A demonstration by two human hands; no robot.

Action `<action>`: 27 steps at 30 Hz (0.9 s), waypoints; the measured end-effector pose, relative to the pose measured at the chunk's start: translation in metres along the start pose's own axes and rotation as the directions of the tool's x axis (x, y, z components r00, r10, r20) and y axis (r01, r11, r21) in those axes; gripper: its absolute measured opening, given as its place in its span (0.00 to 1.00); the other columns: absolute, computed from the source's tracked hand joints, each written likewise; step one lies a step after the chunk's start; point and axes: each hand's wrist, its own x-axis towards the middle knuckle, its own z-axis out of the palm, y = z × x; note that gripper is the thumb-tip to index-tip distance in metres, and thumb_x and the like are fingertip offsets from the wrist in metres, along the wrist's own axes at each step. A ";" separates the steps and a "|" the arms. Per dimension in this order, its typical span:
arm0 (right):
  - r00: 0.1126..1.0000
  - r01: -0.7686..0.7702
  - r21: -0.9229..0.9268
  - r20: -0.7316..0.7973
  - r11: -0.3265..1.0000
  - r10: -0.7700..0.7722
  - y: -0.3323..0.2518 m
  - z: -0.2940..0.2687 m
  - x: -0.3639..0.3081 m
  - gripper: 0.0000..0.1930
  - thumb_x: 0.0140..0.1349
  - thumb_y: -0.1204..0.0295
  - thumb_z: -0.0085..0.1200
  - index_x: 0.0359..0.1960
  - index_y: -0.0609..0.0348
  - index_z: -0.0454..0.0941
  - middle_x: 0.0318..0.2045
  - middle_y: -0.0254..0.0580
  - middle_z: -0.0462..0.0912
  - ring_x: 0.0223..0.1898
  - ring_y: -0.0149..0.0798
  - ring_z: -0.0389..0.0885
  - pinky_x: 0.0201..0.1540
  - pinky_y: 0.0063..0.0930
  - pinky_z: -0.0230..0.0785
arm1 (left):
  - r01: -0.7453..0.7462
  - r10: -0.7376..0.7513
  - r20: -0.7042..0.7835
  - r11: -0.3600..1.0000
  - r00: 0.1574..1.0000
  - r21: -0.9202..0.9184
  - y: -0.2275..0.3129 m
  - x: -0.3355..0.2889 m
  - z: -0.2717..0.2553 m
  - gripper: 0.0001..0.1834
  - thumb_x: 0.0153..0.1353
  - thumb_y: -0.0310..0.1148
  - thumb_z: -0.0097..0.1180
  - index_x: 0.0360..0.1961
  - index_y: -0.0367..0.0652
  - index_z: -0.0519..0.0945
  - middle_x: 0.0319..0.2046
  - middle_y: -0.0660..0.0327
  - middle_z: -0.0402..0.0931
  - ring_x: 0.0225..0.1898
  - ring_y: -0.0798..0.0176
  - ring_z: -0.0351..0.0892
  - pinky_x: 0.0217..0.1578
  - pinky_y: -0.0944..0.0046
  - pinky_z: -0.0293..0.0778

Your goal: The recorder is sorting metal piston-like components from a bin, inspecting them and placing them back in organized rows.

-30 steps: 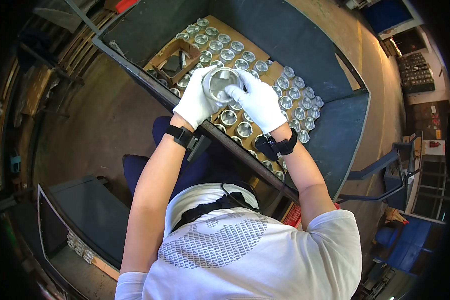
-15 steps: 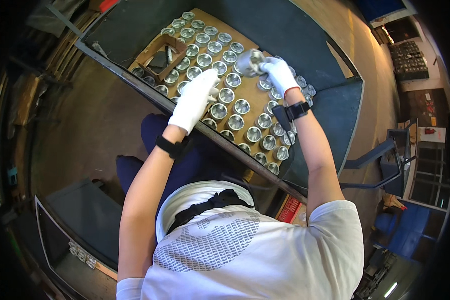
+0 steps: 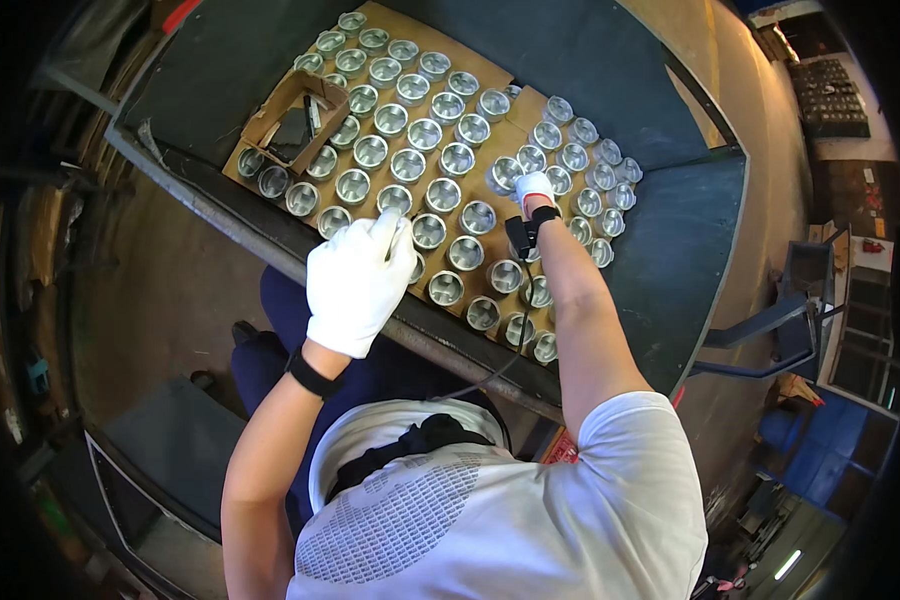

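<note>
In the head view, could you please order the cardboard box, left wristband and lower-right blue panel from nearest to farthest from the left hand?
1. Left wristband: just behind the left hand.
2. Cardboard box: ahead, slightly left.
3. Blue panel: far right.

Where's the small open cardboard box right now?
Head view, left of centre: the cardboard box sits in the dark bin, bordered by metal cups, beyond and slightly left of the left hand.
</note>
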 end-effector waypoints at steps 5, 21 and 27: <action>0.992 -0.128 0.175 0.022 0.976 0.126 -0.037 0.053 -0.018 0.14 0.62 0.65 0.56 0.38 0.64 0.86 0.34 0.59 0.88 0.34 0.52 0.89 0.38 0.46 0.79 | 0.038 -0.040 0.043 0.998 0.998 0.043 -0.002 0.000 -0.003 0.08 0.59 0.29 0.66 0.40 0.45 0.86 0.24 0.59 0.78 0.25 0.54 0.81 0.27 0.56 0.76; 0.946 -0.142 0.070 -0.284 0.987 0.156 -0.018 -0.009 -0.031 0.16 0.65 0.60 0.54 0.49 0.52 0.84 0.44 0.53 0.87 0.48 0.59 0.85 0.51 0.51 0.76 | 0.097 -0.104 0.176 0.994 0.979 0.046 0.005 0.009 -0.001 0.12 0.57 0.25 0.67 0.43 0.46 0.87 0.26 0.62 0.80 0.27 0.56 0.81 0.31 0.58 0.78; 0.956 -0.101 -0.078 -0.283 0.992 0.075 0.008 -0.005 -0.024 0.11 0.63 0.64 0.52 0.36 0.54 0.85 0.36 0.53 0.88 0.37 0.56 0.87 0.42 0.48 0.78 | 0.098 -0.109 0.195 0.993 0.975 0.065 0.006 0.011 0.000 0.13 0.56 0.25 0.67 0.44 0.47 0.86 0.26 0.62 0.79 0.27 0.57 0.80 0.30 0.58 0.77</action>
